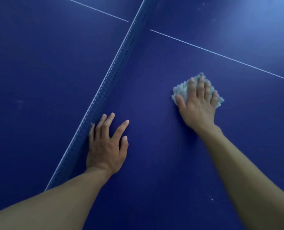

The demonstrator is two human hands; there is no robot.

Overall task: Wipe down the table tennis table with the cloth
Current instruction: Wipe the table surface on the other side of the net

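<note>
Head: right hand [198, 106] flat, pressing cloth [180, 90]; left hand [106, 147] flat on table [156, 171]

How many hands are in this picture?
2. The left hand rests flat on the table tennis table beside the net; the right hand presses a pale cloth onto it, farther right. No others show.

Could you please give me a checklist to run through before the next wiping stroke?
1. Cloth pressed under right hand on table: ok.
2. Left hand rests on the table beside the net, off the cloth: ok.
3. Surface between cloth and white line free of objects: ok.
4. White specks near the right forearm removed: not ok.
5. Cloth damp: cannot tell.
</note>
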